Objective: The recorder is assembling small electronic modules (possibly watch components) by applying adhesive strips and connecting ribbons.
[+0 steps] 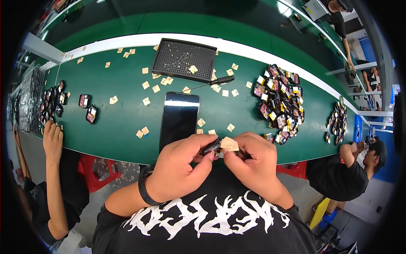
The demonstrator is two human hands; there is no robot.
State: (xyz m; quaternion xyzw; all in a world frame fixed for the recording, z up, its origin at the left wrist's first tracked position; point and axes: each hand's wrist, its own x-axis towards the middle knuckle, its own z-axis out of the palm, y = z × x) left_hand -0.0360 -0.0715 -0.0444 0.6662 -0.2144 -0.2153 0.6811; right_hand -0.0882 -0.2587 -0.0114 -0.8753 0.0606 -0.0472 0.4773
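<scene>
Close to my body, over the table's near edge, my left hand (182, 163) is closed around a small black-cased electronic unit (210, 147), which looks like an opened watch body. A beige paper square (229, 144) sticks up at the unit's right side. My right hand (252, 158) pinches at that square, thumb and fingers together. The fingers hide much of the unit. Just beyond my left hand lies a dark phone (181, 116). To the right is a heap of similar small units (280, 101), with white, yellow and pinkish parts showing.
A black perforated tray (184, 59) stands at the back with a screwdriver (211, 84) beside it. Beige squares (146, 101) lie scattered over the green table (237, 127). Two units (87, 108) and another pile (53, 101) lie left. Co-workers sit on both sides; one's hand (53, 136) rests at the left edge.
</scene>
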